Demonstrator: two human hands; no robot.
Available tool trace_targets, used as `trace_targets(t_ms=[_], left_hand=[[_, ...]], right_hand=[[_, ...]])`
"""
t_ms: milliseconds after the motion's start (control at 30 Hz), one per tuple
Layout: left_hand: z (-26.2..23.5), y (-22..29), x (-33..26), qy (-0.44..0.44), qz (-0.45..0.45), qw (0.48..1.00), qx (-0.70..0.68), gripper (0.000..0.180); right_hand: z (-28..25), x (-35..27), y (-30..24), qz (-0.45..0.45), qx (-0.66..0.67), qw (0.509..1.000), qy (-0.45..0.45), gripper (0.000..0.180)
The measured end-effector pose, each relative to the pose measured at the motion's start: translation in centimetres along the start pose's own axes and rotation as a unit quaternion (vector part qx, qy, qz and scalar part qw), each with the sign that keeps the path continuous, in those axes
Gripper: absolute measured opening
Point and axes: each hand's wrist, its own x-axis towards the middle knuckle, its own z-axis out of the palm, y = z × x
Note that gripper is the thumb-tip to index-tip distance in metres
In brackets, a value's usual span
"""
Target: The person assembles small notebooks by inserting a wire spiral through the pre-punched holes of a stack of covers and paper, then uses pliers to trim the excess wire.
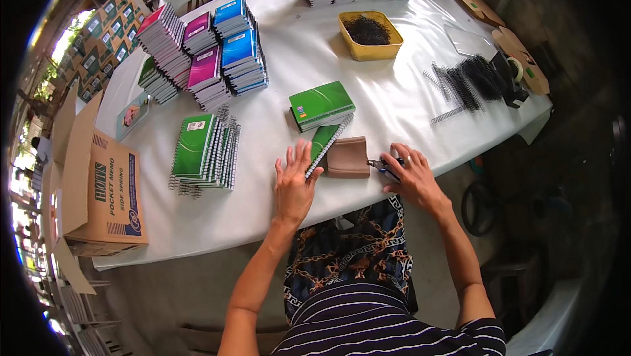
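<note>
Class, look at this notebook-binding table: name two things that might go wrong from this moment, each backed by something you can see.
1. The right hand rests on small pliers close to the table's front edge; a nudge might drop them.
2. The left hand presses flat on a green spiral-bound notebook beside a brown pad; the wire spiral's end could scratch a fingertip.

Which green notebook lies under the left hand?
The green notebook beside the brown pouch, its spiral edge under the left hand. The other green ones lie untouched farther away.
</note>
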Motion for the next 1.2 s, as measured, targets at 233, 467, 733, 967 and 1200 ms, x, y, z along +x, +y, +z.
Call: trace_targets(t_ms=[233, 467, 733, 967, 1200], left_hand=[[-0.8, 2.5, 1.1, -0.003, 0.015, 1.000, -0.016, 0.059], [-1.6, 4.1, 1.5, 0.022, 0.012, 0.999, 0.021, 0.064], [-2.9, 4.1, 1.9, 0.045, 0.027, 0.998, 0.033, 0.070], [-8.2, 2.5, 3.3, 0.105, 0.113, 0.971, 0.182, 0.066], [-20.4, -7.3, 4.2, 0.016, -0.016, 0.983, 0.180, 0.069]], right_hand=[[1.5, -1.2, -3.6, 0.093, 0.085, 0.981, 0.146, 0.041], [-0.7, 3.0, -10.6, -0.001, 0.126, 0.982, 0.142, 0.043], [-1.4, 4.5, -10.1, 0.037, 0.314, 0.948, -0.018, 0.023], [-3.8, 7.1, -6.3, -0.046, 0.359, 0.931, -0.058, 0.029], [-0.4, 6.0, 7.5, 0.093, -0.107, 0.989, 0.039, 0.025]])
